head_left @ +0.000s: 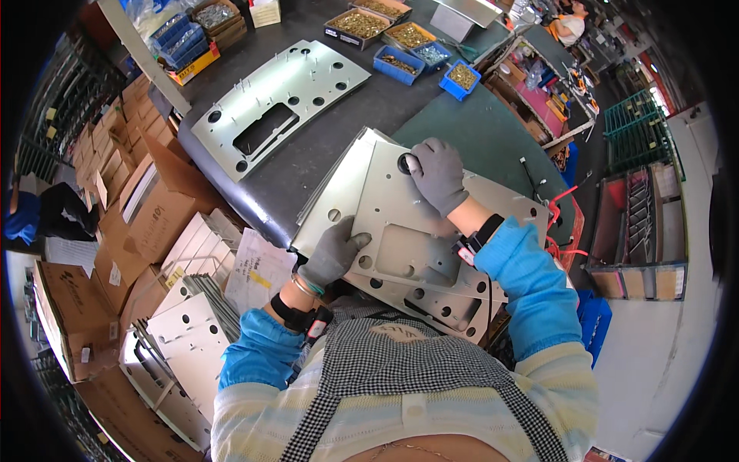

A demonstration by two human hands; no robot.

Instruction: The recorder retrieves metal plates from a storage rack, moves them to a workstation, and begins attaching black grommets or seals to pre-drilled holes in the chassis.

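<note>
A flat silver metal panel (389,204) with round holes and a rectangular cutout lies tilted in front of me, on top of other metal panels (331,200) whose edges show at its left and below. My left hand (335,250), in a grey glove, closes on the panel's left edge, thumb on the upper face. The gloved right hand (439,175) grips the far edge beside a round hole, its fingertips partly hidden. Farther off to the left, another panel (269,88) with upright studs and a dark cutout rests on the dark table.
Blue bins (460,79) and cardboard trays (358,25) of small metal fasteners line the table's far side. Stacked panels (188,327), a paper sheet (252,266) and cardboard boxes (162,212) are at my left. Red cables (566,250) lie right. Other people (570,27) appear farther away.
</note>
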